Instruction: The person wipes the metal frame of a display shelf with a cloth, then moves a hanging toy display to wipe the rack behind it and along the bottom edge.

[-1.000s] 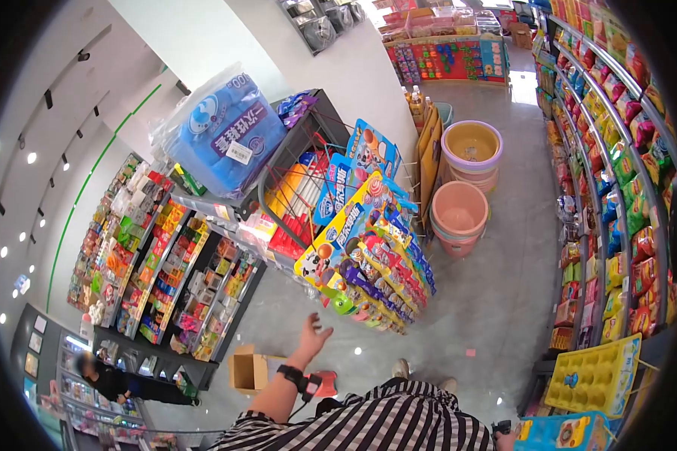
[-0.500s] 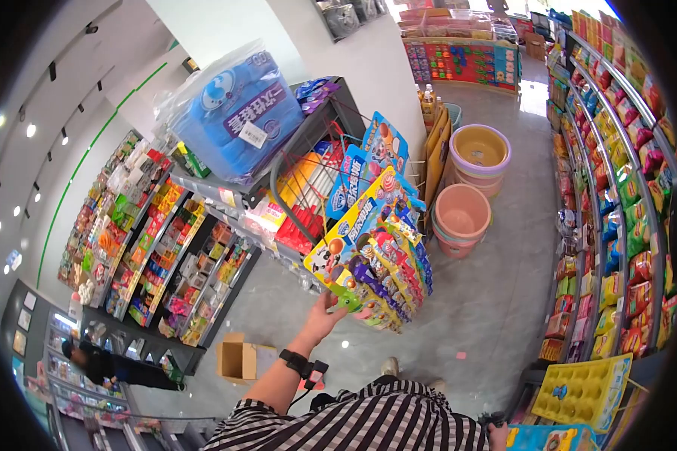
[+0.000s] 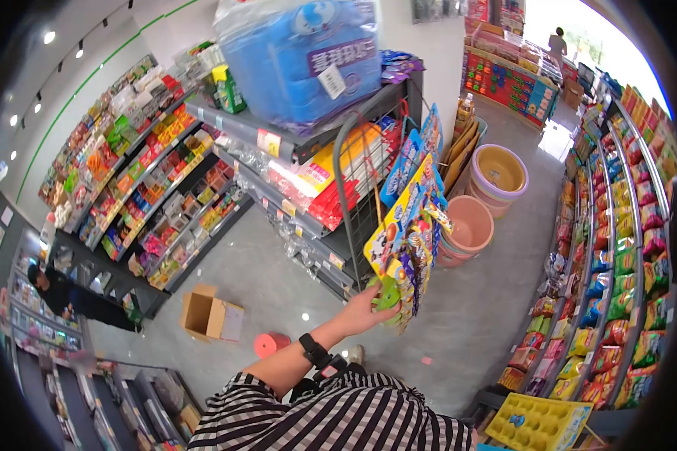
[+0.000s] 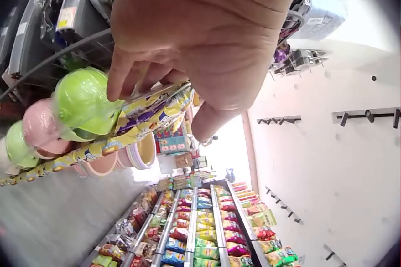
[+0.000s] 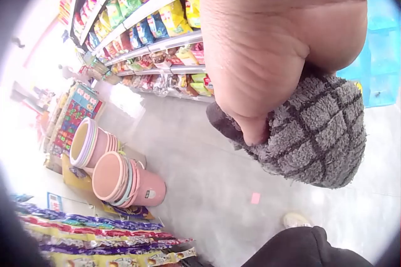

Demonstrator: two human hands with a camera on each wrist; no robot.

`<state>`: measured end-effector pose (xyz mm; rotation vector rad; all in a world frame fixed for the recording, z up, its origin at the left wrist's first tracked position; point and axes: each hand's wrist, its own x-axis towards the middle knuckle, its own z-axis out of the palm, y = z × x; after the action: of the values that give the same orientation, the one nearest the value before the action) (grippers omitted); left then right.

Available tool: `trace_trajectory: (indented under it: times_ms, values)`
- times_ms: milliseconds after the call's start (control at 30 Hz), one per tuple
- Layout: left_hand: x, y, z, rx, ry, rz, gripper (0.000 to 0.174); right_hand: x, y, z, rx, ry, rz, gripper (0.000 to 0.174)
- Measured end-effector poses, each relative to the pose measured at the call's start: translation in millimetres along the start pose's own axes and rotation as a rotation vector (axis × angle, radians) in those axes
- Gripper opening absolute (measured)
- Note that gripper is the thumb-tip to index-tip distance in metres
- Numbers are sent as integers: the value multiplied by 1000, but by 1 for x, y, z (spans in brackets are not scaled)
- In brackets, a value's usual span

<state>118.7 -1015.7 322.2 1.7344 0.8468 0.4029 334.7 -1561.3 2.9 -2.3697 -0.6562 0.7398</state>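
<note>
In the head view my left hand (image 3: 365,312) is at the lower edge of the hanging candy display (image 3: 402,237), beside a lime-green round item (image 3: 387,293). Seen from the left wrist, this hand (image 4: 200,35) has its fingers and thumb curled round the candy packs (image 4: 147,113), with green (image 4: 88,101) and pink (image 4: 47,126) balls hanging alongside. My right hand (image 5: 276,48) holds a grey plaid fuzzy slipper (image 5: 310,135) in the right wrist view, its thumb tucked into the slipper's opening.
Stacked buckets (image 3: 470,225) stand beyond the display. Snack shelves (image 3: 609,263) line the right side, with a yellow tray (image 3: 538,421) near their front end. A cardboard box (image 3: 210,314) and red stool (image 3: 271,344) are on the floor at left. A dark-clothed person (image 3: 75,297) stands farther left.
My left hand has moved up and right from below the candy display and now grips it. The display has turned more edge-on, and the head view has shifted.
</note>
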Motion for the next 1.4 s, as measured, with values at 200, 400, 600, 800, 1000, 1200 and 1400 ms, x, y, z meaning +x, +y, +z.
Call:
trace_trajectory:
  times_ms: [200, 400, 600, 800, 1000, 1200, 1400]
  values:
    - [7, -12, 16, 64, 4, 78, 70, 25, -5, -28, -46, -149, 122, 45]
    - [9, -12, 20, 83, -13, 165, 91, 29, -29, -39, -160, -239, 144, 50]
    - [10, -10, 23, 74, -30, 123, 94, 25, -39, -31, -474, -44, -188, 48]
    - [10, 1, 21, 119, -54, 103, 95, 20, -21, -12, -831, 217, -523, 50]
    - [11, -2, 23, 186, -36, 143, 92, 22, -33, -21, -716, 105, -417, 50]
    - [12, 0, 24, 165, -58, 141, 99, 27, -42, -36, -613, -12, -314, 51]
    - [11, 1, 24, 174, -71, 118, 100, 31, -51, -48, -506, -125, -203, 52]
